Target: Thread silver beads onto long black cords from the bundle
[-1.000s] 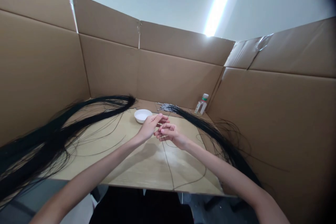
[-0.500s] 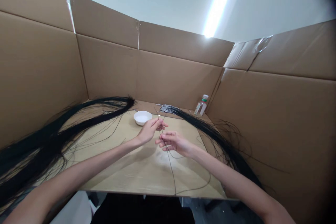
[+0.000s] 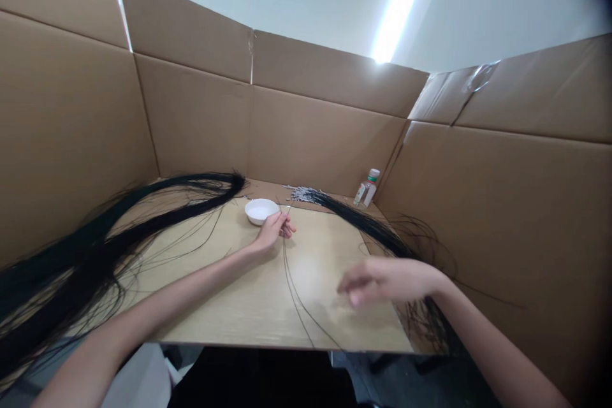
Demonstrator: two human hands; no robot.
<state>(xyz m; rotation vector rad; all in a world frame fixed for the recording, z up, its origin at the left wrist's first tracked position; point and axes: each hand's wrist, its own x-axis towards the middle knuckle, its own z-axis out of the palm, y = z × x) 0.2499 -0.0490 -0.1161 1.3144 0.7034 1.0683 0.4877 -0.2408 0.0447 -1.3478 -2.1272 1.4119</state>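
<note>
Here, left hand (image 3: pixel 272 228) beside white bowl (image 3: pixel 261 210), fingers pinching upper end of thin black strand (image 3: pixel 287 274); strand trails across worktop (image 3: pixel 229 306) toward near edge. Right hand (image 3: pixel 382 280) blurred above worktop near right black bundle (image 3: pixel 368 226); finger state unclear. Bottle (image 3: pixel 366 189) in far corner.
</note>
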